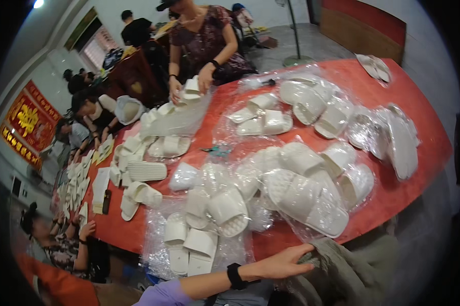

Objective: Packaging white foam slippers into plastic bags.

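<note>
This is a packing workshop, a small factory floor: beyond the hands runs a long red surface (378,204) heaped with white plastic slippers (301,196) in clear plastic bags (161,250). More workers line its far side and left end, one person (202,41) bagging slippers. Bare concrete floor (311,43) lies farther off.

Left hand (281,262) open, fingers spread, at near edge of red table (393,196), just below bagged white slippers (306,199). Black wristband (236,276) on it. Right hand not visible.
</note>
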A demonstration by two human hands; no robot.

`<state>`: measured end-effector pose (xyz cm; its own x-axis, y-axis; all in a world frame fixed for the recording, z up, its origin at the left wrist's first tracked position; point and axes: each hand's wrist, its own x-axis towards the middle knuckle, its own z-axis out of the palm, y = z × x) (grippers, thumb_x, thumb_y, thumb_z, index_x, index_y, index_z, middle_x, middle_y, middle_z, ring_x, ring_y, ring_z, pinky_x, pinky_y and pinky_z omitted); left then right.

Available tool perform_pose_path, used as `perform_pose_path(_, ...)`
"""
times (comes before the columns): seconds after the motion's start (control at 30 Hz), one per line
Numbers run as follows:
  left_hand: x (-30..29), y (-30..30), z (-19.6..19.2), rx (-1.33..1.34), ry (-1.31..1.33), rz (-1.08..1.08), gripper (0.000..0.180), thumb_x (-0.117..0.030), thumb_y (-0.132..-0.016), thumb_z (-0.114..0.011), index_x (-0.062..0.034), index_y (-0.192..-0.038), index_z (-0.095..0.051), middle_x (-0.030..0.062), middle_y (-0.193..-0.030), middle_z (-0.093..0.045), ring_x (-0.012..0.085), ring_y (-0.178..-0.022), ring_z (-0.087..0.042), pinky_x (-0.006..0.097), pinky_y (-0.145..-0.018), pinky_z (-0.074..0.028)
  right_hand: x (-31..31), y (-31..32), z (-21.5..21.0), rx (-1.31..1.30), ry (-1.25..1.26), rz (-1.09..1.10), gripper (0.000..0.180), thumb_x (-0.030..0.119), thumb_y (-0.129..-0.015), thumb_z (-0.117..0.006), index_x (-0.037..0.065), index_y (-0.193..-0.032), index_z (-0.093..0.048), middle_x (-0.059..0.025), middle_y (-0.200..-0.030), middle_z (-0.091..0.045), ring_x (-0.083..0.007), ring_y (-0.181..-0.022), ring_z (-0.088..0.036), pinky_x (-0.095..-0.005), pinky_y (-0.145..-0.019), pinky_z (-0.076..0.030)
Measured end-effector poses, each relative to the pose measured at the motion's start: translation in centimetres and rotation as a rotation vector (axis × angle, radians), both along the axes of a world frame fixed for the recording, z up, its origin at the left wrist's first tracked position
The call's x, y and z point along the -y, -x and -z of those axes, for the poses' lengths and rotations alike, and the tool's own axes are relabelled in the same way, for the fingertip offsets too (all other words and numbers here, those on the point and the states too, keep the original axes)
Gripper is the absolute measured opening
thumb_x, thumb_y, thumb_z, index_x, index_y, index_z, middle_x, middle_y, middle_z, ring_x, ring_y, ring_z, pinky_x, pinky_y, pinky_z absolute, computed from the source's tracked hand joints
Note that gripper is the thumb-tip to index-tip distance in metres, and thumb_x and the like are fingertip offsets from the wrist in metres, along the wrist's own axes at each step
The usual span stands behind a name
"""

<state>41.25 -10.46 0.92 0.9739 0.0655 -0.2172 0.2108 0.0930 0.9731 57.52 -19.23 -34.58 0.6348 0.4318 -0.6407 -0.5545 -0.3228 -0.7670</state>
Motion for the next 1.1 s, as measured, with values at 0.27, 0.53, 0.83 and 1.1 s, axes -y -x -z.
perform_pose_path(0.27,-0.5,0.7,4.0,0.158,-0.241,-0.061,0.035,-0.019,-0.088,-0.059,0.008,-0.108,-0.049,0.023,-0.097,-0.056,0.0322,-0.089,-0.057,0.039,-0.082,-0.045,18.3,0.9,4.7,-0.126,0.11,0.06,0.05,0.048,-0.099,-0.034,0.007,-0.12,-0.054,-0.0131,-0.102,-0.063,-0.021,-0.07,-0.059,-0.0306,-0.055,-0.047)
perform_pose_path(0.53,0.2,2.0,6.7,0.379,-0.358,0.048,0.037,-0.015,-0.085,-0.057,0.0062,-0.113,-0.048,0.026,-0.103,-0.053,0.0406,-0.1,-0.054,0.045,-0.089,-0.044,52.3,2.7,-1.5,-0.128,0.301,0.327,0.055,0.054,-0.1,-0.03,0.01,-0.124,-0.053,-0.0128,-0.101,-0.063,-0.0205,-0.065,-0.058,-0.0303,-0.049,-0.046)
perform_pose_path(0.83,-0.5,0.6,6.7,0.468,-0.476,-0.107,0.043,-0.014,-0.079,-0.058,0.0043,-0.117,-0.049,0.0241,-0.106,-0.054,0.0391,-0.101,-0.054,0.043,-0.091,-0.044,35.7,7.5,-29.1,0.519,0.523,0.062,0.021,0.016,-0.089,-0.048,0.0,-0.082,-0.06,-0.0014,-0.076,-0.055,-0.0116,-0.071,-0.049,-0.0278,-0.065,-0.042)
perform_pose_path(1.1,-2.0,1.6,10.1,0.364,-0.465,-0.21,0.033,-0.01,-0.078,-0.061,0.0043,-0.106,-0.051,0.0232,-0.097,-0.052,0.0402,-0.094,-0.053,0.044,-0.083,-0.044,22.2,15.0,-48.1,0.567,0.409,-0.305,0.023,0.006,-0.086,-0.05,0.0,-0.064,-0.05,0.0031,-0.057,-0.046,-0.0047,-0.052,-0.04,-0.0239,-0.046,-0.03)
